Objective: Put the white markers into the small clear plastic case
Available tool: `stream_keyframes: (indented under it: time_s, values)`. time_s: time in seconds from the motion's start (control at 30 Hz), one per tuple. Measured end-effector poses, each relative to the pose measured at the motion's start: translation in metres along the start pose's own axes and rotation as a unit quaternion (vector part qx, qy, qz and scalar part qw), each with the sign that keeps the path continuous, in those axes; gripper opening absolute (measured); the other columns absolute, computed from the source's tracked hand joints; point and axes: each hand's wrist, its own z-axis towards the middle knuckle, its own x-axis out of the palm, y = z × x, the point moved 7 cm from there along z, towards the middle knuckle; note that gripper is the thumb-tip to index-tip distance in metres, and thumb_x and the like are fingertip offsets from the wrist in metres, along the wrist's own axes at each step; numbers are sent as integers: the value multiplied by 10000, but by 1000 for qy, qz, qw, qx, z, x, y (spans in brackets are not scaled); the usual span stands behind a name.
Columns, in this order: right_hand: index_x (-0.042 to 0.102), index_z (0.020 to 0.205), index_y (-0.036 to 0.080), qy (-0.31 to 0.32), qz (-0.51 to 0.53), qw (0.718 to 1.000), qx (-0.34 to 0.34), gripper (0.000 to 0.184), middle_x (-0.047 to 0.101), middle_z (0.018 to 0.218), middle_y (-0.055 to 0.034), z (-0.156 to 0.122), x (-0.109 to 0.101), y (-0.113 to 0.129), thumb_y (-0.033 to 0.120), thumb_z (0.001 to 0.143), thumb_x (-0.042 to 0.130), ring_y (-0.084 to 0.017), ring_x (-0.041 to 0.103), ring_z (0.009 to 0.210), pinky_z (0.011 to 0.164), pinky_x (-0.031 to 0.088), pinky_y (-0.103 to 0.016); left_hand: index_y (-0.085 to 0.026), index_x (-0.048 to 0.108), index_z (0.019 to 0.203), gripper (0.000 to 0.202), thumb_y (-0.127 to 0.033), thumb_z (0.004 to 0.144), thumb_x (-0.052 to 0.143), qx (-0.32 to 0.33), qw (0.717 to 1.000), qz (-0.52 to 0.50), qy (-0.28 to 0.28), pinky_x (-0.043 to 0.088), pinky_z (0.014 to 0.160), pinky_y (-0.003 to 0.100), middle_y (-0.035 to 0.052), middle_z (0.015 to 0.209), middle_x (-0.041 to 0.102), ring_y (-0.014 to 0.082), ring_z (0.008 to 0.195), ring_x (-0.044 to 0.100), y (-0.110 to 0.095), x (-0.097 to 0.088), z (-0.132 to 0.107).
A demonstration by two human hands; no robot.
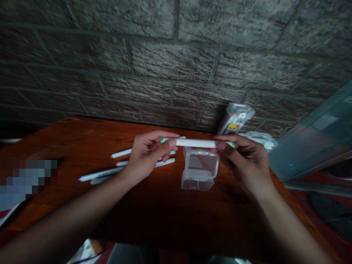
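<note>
A white marker point(195, 142) with green ends is held level above the table, between my two hands. My left hand point(145, 152) pinches its left end between thumb and fingers. At the other end, my right hand point(246, 156) grips it the same way, with a green tip showing past the thumb. Below the marker lies a clear plastic case point(202, 165) with its lid open. Several white markers with coloured ends, among them a purple-tipped marker point(96, 175), lie on the table partly behind my left hand and forearm.
Another clear case point(235, 118) with a yellow label leans at the wall point(170, 73). To its right lies one more clear plastic case point(261, 139). The brown wooden table point(154, 216) meets the brick-patterned wall at the back. A greyish panel point(316, 135) stands along the right edge.
</note>
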Motion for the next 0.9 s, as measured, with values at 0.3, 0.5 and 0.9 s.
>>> stream_keyframes:
  time_s: [0.3,0.5,0.9]
  values:
    - [850,880,264,-8,-64,996,-58,135,796,781,-9,-1,5,12,249,765,918,-143,664,625,563,546,-261,-186,828,862,167,-294,772,917,38,994,99,-27,379,435,208,-3,595,688,102,483,540,-16,6,1]
    - [847,854,266,-16,-89,992,-84,155,795,752,4,0,5,18,194,735,918,-136,654,620,565,545,-250,-179,811,806,155,-251,740,931,56,991,117,-22,453,509,210,27,729,765,118,583,627,-24,10,1]
    - [871,975,283,-2,-15,1000,-16,145,820,789,-19,-1,0,2,332,839,885,-152,704,636,562,554,-262,-197,842,975,195,-322,831,878,2,1000,7,-14,358,435,218,16,670,715,74,449,494,0,1,0]
